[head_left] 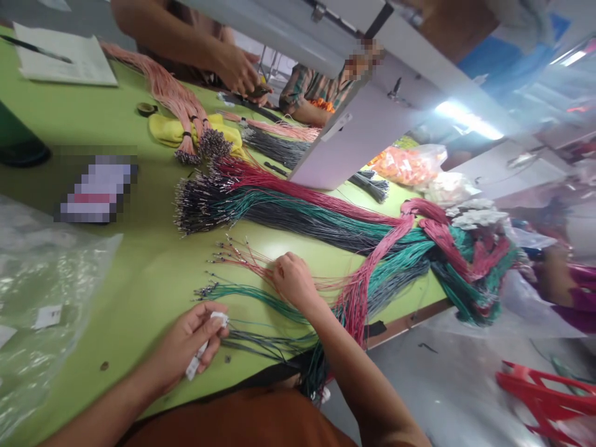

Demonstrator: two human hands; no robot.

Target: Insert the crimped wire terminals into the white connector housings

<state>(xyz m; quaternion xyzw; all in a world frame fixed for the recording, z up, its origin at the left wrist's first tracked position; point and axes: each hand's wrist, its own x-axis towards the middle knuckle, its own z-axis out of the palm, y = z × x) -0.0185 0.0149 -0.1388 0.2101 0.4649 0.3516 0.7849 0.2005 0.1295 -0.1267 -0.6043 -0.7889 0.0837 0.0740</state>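
Observation:
My left hand (pixel 198 341) is closed around small white plastic pieces that look like connector housings (pixel 218 319); one end shows at the fingertips and another below the palm. Grey wires (pixel 261 341) run just right of these fingers. My right hand (pixel 293 279) has its fingers curled together on the thin red wires (pixel 246 256), whose metal-tipped ends fan out to the left. Between the hands lie green wires (pixel 261 293) with crimped ends. Behind them stretches a thick bundle of red, green and black wires (pixel 316 217), its terminals at the left.
A plastic bag (pixel 46 298) covers the green table's left side, near a phone (pixel 97 189). Pink wire bundles (pixel 162 87) lie on a yellow cloth (pixel 165 129). A white upright panel (pixel 344 136) stands behind. Co-workers' hands (pixel 242 71) work across the table. A red stool (pixel 544 397) is at the right.

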